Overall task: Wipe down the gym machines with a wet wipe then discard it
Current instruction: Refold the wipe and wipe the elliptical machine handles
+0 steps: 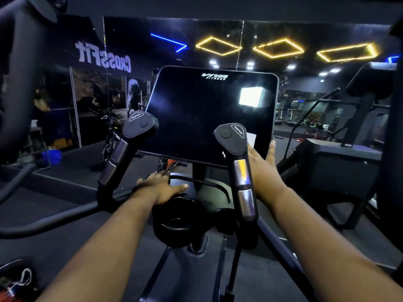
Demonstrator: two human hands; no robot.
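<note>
In a dark gym with yellow ceiling lights, our left hand point(162, 187) lies flat and released on the machine's console ledge, while our right hand point(262, 162), nearer, presses the small white wet wipe point(251, 137) with straight fingers against the large black glossy screen point(209, 114) at its lower right edge.

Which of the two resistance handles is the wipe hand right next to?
The right handle: the right hand with the wet wipe is just behind it. The left handle stands alone.

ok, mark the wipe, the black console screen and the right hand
white wet wipe point(251, 138), head view, visible corner above the fingers
black glossy console screen point(202, 118), head view, glass centre
right hand point(262, 164), head view, back of hand
</note>
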